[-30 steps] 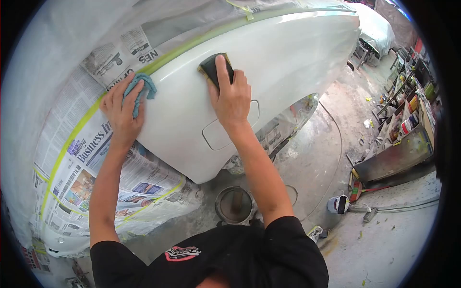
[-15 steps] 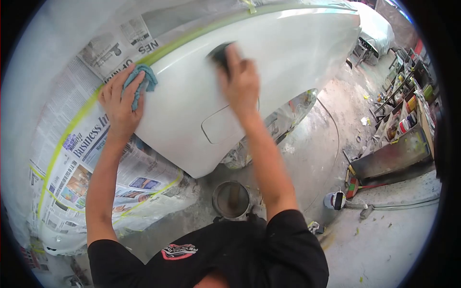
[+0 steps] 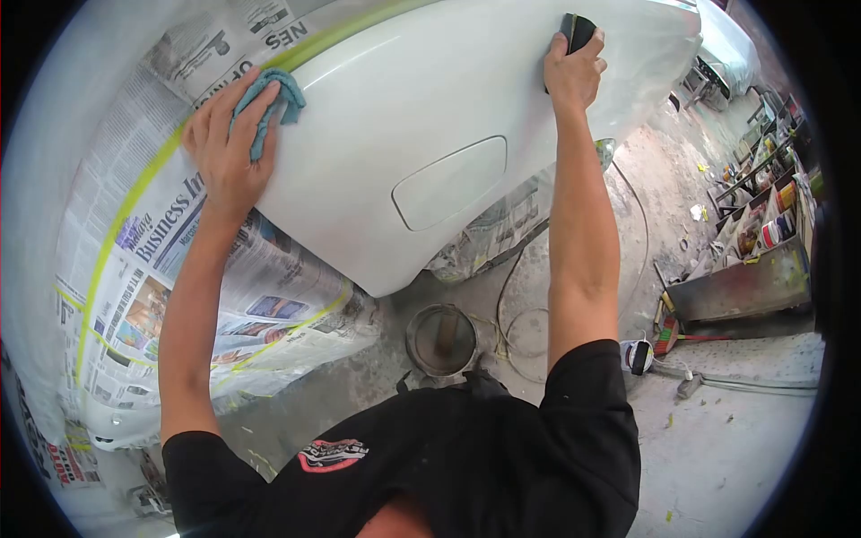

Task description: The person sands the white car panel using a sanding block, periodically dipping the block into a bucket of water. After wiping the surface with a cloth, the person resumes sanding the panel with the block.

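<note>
My right hand (image 3: 574,81) is closed around a black sanding block (image 3: 582,32), which rests on the upper right of a pale car body panel (image 3: 404,103). The fingers cover much of the block, and its working face is hidden. At the panel's left edge, my left hand (image 3: 226,161) grips a folded blue-green cloth (image 3: 285,88) between thumb and fingers, beside the yellow-green masking tape (image 3: 309,49). A fuel flap (image 3: 453,184) outlines a rounded rectangle lower on the panel.
Taped newspaper (image 3: 161,215) covers the bodywork at left. On the floor below the panel stands a round bucket (image 3: 441,339), near a looped hose (image 3: 509,314). A cluttered shelf (image 3: 744,287) and a white container (image 3: 637,356) are at right.
My right hand has carried the sanding block up and right across the panel. The left hand stays at the left edge with the cloth. The view has shifted slightly.
</note>
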A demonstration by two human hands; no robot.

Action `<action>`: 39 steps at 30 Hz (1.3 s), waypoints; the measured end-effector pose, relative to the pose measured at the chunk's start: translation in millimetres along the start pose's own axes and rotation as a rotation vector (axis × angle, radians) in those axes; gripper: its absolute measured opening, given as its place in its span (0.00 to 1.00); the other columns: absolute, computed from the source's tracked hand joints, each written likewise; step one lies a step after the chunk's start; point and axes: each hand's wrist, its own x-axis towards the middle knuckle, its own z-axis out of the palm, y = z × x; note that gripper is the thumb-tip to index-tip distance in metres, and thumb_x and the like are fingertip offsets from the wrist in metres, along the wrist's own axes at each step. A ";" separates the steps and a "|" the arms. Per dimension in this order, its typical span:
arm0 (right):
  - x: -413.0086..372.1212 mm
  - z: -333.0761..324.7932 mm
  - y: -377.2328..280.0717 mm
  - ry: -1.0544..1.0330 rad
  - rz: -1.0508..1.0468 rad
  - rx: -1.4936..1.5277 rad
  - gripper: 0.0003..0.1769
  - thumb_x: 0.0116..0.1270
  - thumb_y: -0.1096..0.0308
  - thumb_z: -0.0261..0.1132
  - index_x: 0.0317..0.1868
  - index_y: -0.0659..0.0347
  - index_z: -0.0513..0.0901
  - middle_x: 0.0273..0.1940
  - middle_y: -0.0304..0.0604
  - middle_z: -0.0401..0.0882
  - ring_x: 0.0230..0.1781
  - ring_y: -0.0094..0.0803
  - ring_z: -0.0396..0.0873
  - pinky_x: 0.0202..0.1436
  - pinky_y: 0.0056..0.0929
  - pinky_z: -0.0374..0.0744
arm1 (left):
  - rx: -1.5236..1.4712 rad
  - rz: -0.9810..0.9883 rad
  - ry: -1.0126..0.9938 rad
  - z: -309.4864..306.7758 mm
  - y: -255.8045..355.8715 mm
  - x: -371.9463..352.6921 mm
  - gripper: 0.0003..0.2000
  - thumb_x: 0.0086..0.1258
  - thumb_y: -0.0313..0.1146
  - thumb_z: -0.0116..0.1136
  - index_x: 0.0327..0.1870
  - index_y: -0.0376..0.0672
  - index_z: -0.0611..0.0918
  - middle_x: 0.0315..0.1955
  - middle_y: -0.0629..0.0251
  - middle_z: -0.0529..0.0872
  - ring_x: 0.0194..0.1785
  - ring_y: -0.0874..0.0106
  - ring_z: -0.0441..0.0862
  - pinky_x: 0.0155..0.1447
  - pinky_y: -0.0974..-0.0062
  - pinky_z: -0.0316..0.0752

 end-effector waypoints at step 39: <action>-109.4 -0.5 -75.7 0.000 -0.575 0.140 0.36 0.71 0.57 0.67 0.78 0.50 0.69 0.50 0.59 0.82 0.48 0.57 0.86 0.46 0.50 0.85 | -0.066 -0.009 -0.039 -5.7 3.7 4.2 0.26 0.57 0.25 0.73 0.61 0.52 0.87 0.67 0.67 0.84 0.66 0.63 0.79 0.69 0.62 0.65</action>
